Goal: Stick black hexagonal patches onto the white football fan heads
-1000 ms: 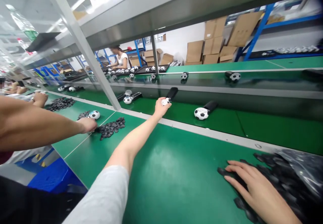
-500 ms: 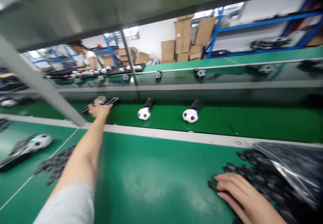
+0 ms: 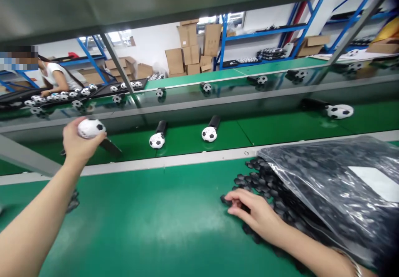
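The left hand is up in the air with its fingers wrapped around a small soccer-ball toy. The ball part sits at the top of the fist. A dark flat handle sticks out to the right of the hand and slants down toward the green belt. So the toy's long line runs from the ball, up and left, to the handle tip, down and right. It looks light and hard, like smooth plastic, so it could slip. The round ball looks like the best spot to hold, since the fingers can curl around it.

Farther right of that hand, two more ball toys lie on the belt with their black handles pointing away from the person.

The right hand lies flat and loose on the green table. Its fingertips touch little black pieces but do not pinch any. To the right of this hand, a shiny plastic bag spills more of those pieces.
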`<state>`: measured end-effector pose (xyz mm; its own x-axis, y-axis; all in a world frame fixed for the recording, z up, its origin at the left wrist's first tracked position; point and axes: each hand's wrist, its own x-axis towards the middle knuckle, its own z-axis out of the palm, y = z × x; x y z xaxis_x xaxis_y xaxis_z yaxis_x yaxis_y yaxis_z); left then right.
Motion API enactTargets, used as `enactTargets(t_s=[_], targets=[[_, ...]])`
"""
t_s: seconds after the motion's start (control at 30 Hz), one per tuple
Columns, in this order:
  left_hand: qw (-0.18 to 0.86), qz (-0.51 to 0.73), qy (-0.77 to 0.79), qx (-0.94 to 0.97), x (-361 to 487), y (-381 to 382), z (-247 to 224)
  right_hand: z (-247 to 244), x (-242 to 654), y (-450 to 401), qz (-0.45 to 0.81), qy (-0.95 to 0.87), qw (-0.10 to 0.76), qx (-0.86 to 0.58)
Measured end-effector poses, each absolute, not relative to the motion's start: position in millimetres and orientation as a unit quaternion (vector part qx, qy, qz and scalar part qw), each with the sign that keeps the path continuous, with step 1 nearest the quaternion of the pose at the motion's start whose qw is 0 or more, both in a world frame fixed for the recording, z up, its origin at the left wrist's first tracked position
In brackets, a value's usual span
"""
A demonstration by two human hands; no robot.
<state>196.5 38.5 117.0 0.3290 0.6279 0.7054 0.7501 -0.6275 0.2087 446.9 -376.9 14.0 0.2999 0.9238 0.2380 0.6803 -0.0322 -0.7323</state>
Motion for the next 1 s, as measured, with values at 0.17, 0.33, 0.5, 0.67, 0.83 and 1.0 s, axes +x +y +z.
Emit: enactTargets(t_s=[0.17,0.33,0.5,0.67,0.83,1.0], targets=[[-0.013,-0.276,-0.282,-0.919,230.8,-93.8,142.3,16.5,443.3,-378.9,0.134,-0.617,0.41,-0.658],[-0.218,-0.079,-0.186,-0.955,269.3,-193.7,91.0,23.3,437.9,-383.4,0.119,-0.62,0.423,-0.65],[-0.27,-0.041,-0.168,-0.947,286.0,-231.7,50.1,29.0,432.6,-383.4,0.148,-0.597,0.438,-0.656],[-0.277,-0.041,-0.186,-0.942,288.6,-240.9,47.6,30.8,426.5,-381.4,0.211,-0.555,0.47,-0.653],[-0.293,-0.037,-0.188,-0.937,288.5,-245.5,48.9,31.7,416.7,-380.9,0.2,-0.594,0.467,-0.624],[-0.337,-0.036,-0.159,-0.927,284.6,-240.9,49.1,29.4,410.3,-379.2,0.218,-0.566,0.47,-0.641]])
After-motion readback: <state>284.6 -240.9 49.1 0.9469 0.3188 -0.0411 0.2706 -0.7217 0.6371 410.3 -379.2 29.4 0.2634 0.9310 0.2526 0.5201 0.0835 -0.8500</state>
